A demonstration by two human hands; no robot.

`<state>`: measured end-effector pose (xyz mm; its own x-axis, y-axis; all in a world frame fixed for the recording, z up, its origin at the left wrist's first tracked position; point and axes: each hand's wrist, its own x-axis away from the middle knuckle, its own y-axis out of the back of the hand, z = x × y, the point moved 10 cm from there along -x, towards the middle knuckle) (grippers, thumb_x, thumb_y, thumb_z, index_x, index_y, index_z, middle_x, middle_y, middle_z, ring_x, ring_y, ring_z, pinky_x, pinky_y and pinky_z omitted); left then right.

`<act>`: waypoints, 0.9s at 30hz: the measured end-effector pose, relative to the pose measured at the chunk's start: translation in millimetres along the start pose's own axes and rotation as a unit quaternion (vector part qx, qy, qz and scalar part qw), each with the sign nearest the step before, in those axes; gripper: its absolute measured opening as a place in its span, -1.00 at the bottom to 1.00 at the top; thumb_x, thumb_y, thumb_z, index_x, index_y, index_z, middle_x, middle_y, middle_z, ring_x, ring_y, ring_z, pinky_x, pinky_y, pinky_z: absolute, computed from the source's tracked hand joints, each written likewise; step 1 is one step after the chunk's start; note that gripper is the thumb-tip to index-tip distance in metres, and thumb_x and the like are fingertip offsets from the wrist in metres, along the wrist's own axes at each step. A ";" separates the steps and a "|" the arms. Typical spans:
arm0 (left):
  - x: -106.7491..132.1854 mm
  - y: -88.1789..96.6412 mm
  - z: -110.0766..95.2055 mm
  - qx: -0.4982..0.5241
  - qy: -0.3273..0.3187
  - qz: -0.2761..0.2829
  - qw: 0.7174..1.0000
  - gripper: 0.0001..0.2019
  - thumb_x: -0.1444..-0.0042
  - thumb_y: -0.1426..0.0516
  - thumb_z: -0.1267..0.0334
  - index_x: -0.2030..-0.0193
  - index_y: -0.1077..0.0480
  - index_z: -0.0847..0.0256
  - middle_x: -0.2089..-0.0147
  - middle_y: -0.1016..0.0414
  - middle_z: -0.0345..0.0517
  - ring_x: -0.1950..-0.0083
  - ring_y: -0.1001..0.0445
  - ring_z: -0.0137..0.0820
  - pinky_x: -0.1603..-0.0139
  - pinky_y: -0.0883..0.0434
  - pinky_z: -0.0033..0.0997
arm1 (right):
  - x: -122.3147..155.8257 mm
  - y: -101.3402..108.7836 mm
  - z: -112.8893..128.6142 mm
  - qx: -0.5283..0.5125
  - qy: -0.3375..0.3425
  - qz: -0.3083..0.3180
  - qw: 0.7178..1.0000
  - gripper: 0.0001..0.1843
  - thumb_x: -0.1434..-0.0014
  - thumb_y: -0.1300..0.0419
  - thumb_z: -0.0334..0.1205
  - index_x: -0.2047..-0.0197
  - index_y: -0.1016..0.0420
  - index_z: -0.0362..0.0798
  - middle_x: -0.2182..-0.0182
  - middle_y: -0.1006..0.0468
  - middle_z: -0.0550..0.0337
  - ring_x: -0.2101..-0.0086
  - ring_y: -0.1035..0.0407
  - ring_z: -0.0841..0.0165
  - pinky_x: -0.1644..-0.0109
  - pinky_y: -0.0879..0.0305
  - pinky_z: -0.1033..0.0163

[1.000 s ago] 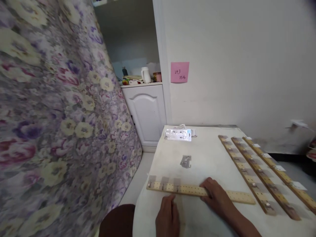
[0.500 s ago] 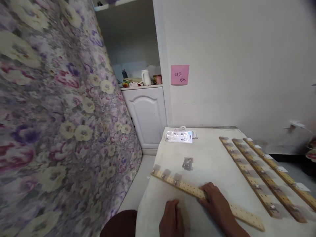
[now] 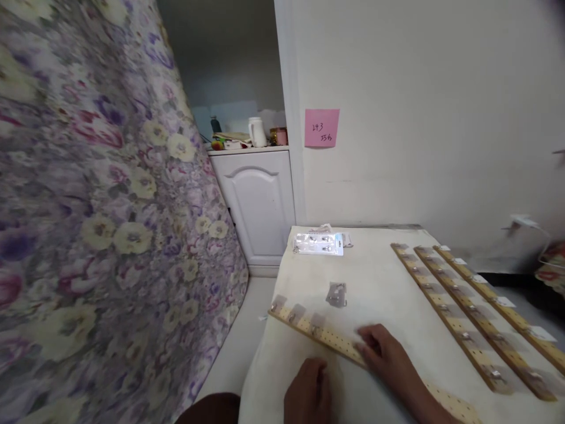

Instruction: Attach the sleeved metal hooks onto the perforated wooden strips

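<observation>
A long wooden strip (image 3: 324, 337) with rows of small holes lies slanted across the near part of the white table (image 3: 379, 282). Three metal hooks sit at its far left end. My right hand (image 3: 385, 353) rests on the strip near its middle, fingers curled down over it. My left hand (image 3: 309, 391) lies on the table just in front of the strip, fingers bent, with nothing visible in it. A small loose bundle of metal hooks (image 3: 336, 294) lies on the table beyond the strip.
Three more perforated strips (image 3: 468, 312) fitted with hooks lie side by side on the right of the table. A clear packet of hooks (image 3: 318, 243) sits at the far edge. A flowered cloth (image 3: 101, 224) hangs close on the left. A pink note (image 3: 322, 127) is stuck to the wall.
The strip under my right hand has turned from level to slanted, its right end swinging toward me. My left hand has drawn back slightly.
</observation>
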<state>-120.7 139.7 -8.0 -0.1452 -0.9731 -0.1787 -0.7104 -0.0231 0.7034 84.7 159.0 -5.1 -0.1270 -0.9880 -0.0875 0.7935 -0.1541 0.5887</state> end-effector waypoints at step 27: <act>-34.1 -28.6 0.7 0.020 -0.080 0.073 0.994 -0.73 -0.14 0.06 0.25 0.35 -0.47 0.13 0.47 -0.54 -0.16 0.48 -0.46 -0.40 0.43 -0.31 -0.49 | -59.6 7.2 -2.0 -0.251 -0.034 -0.127 0.959 -0.73 -0.19 -0.06 -0.01 0.43 -0.27 0.00 0.63 -0.21 0.39 0.56 -0.14 0.42 0.47 -0.10 0.33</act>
<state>-96.0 173.7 -22.5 -0.3539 -0.9165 -0.1866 -0.7007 0.1277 0.7020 99.2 216.8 2.8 -0.3797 -0.9181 -0.1140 0.9159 -0.3904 0.0933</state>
